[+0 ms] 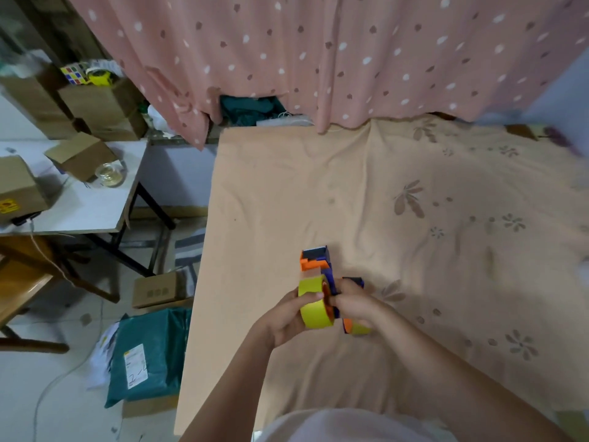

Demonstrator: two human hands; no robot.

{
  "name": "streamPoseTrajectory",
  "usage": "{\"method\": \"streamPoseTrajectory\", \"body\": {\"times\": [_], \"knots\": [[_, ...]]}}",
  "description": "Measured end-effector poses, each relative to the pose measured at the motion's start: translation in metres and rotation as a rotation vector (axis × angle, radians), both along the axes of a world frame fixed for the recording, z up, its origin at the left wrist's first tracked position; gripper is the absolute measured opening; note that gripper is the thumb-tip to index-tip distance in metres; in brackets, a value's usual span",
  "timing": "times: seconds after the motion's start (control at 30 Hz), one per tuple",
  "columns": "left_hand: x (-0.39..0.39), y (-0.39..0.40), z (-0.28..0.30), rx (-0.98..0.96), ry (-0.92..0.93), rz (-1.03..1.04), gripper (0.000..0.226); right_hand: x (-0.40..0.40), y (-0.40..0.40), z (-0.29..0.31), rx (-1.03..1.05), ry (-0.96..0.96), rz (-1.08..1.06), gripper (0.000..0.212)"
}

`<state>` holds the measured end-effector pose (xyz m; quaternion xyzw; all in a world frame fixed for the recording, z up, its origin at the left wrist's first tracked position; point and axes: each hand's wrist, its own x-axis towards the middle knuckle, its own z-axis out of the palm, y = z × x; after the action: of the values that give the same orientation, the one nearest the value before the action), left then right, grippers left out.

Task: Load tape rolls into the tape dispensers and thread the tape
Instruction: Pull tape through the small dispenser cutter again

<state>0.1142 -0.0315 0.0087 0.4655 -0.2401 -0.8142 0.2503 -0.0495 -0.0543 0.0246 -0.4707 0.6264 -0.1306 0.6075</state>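
Here, left hand [288,317] fingers pinch the yellow tape roll [314,303]; right hand [353,306] fingers grip the orange-blue dispenser [318,263]; misalignment could jam it.

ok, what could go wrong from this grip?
1. The yellow tape roll is held only by the left hand in mid-air above the bed; a slip might drop it.
2. The right hand covers much of the dispenser, so threading could go off unseen.
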Motion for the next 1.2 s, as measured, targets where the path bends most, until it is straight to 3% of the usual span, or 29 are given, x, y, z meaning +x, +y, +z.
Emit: {"method": "streamPoseTrajectory", "body": {"times": [0.1, 0.2, 0.27, 0.33, 0.5, 0.8, 0.9, 1.03, 1.2], "knots": [[-0.013, -0.004, 0.005, -0.024, -0.037, 0.026, 0.090, -0.008, -0.007, 0.023, -0.135, 0.111, 0.058, 0.035], [-0.022, -0.006, 0.013, -0.034, -0.060, 0.088, 0.094, -0.011, -0.015, 0.049, -0.388, 0.296, -0.052, 0.037], [-0.025, -0.009, 0.019, -0.073, -0.126, 0.097, 0.098, -0.011, -0.021, 0.065, -0.468, 0.287, -0.034, 0.028], [-0.027, -0.013, 0.023, -0.110, -0.185, 0.064, 0.095, -0.011, -0.027, 0.072, -0.410, 0.292, 0.091, 0.025], [-0.029, -0.019, 0.035, -0.156, -0.248, -0.001, 0.110, -0.010, -0.037, 0.074, -0.313, 0.379, 0.259, 0.053], [-0.028, -0.021, 0.035, -0.180, -0.311, -0.053, 0.122, -0.007, -0.044, 0.091, -0.354, 0.391, 0.314, 0.010], [-0.029, -0.023, 0.036, -0.174, -0.315, -0.054, 0.121, -0.007, -0.046, 0.093, -0.377, 0.382, 0.296, 0.006], [-0.031, -0.027, 0.033, -0.158, -0.337, -0.050, 0.096, -0.008, -0.048, 0.095, -0.385, 0.394, 0.290, 0.007], [-0.034, -0.030, 0.031, -0.141, -0.360, -0.045, 0.110, -0.010, -0.049, 0.094, -0.399, 0.399, 0.288, 0.006]]}}
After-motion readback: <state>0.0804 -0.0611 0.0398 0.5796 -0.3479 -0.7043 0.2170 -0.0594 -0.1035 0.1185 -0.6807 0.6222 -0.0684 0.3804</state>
